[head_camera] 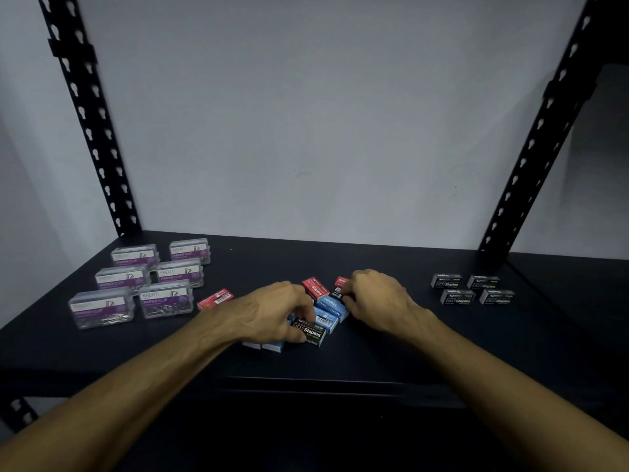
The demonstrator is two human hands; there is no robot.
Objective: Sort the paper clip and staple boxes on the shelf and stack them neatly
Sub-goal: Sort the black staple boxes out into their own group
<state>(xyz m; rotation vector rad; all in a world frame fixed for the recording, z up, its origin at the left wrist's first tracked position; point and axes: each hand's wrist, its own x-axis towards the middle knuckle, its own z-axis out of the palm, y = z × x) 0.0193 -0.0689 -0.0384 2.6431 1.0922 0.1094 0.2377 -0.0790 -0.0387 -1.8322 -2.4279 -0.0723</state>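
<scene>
Fingers of left hand (272,310) pinch black staples box (309,330); right hand (374,298) grips another box, unclear which; lift straight, sparing blue boxes (332,306).

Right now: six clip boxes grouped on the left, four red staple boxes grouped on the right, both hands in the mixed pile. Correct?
One error: the four staple boxes on the right are black, not red, per the head view. Six clip boxes left, left hand and right hand in the mixed pile: right.

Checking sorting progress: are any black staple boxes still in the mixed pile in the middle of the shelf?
Yes, the left hand grips a black staple box in the middle pile, apart from the four black boxes grouped at the right.
</scene>
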